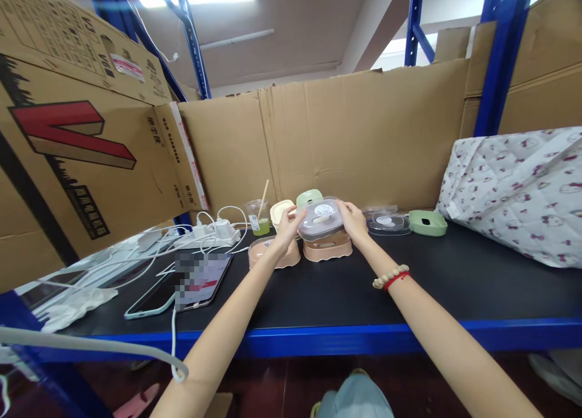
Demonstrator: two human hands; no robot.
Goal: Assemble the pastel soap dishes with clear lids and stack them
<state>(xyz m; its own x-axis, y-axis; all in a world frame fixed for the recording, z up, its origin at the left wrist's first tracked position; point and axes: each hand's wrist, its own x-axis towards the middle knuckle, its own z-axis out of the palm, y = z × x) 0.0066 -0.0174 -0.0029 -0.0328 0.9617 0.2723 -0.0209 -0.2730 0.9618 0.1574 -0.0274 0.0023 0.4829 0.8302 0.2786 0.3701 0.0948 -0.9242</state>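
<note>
A clear plastic lid [321, 219] with a round white label is held up by its two ends. My left hand [287, 229] grips its left end and my right hand [352, 221] its right end. Right under the lid stands a pinkish-beige box [328, 250] with a wavy lower edge; whether lid and box touch, I cannot tell. A similar beige box [286, 260] with a clear top is beside it, partly behind my left hand. Behind them are a cream box [280, 210] and a light green box [309, 195], both partly covered.
Clear lids [386, 221] and a green box [427, 222] lie to the right, beside a patterned quilted cover [513, 193]. Leftward are a cup with a straw [260, 224], a power strip [218, 237] with cables, and two phones [152, 295]. Cardboard [354, 139] walls the back.
</note>
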